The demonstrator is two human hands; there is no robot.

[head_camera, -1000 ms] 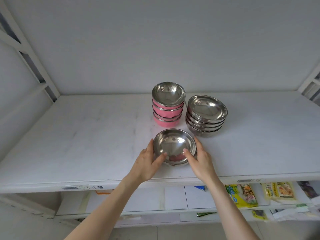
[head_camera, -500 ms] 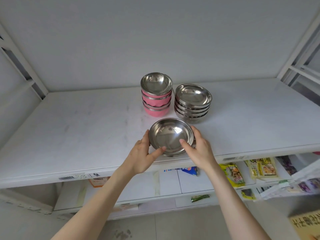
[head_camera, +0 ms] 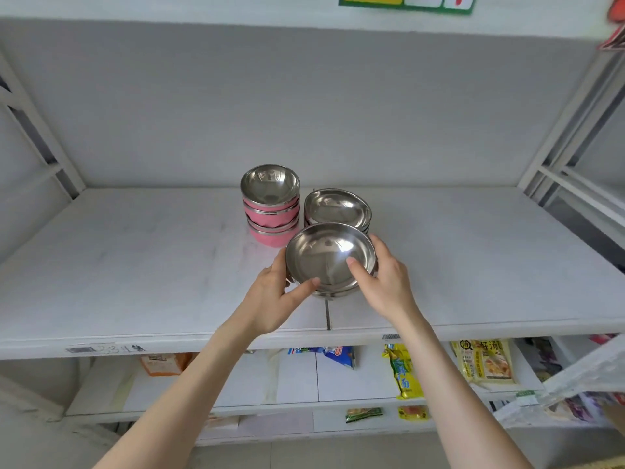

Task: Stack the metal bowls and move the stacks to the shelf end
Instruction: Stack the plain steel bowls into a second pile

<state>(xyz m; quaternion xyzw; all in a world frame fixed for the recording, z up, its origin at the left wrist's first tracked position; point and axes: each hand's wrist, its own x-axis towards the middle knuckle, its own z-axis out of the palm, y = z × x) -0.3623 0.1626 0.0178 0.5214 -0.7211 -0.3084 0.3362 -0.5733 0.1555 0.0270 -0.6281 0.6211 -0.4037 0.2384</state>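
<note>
Nearest, below the front edge, a lower shelf (head_camera: 297,384) carries snack packets: a yellow packet (head_camera: 404,374), a blue packet (head_camera: 338,355) and an orange packet (head_camera: 162,363) further left. Two bare forearms reach up from the bottom of the view to the white shelf (head_camera: 135,265) above it.

The left hand (head_camera: 270,299) and right hand (head_camera: 385,286) hold a small stack of steel bowls (head_camera: 324,255) between them, over the middle of the shelf and nearer its front edge than its back. The left fingers wrap the stack's left side with the thumb laid on the near rim. The right fingers clamp the right side with the thumb hooked over the rim into the top bowl. Whether the stack's base touches the shelf cannot be told.

Just behind it, towards the back edge, stand a pile of pink-sided bowls (head_camera: 270,211) on the left and a pile of shallow steel bowls (head_camera: 338,206) on the right, side by side; the held stack overlaps the front of the steel pile. A grey back panel (head_camera: 304,113) closes the shelf.
</note>
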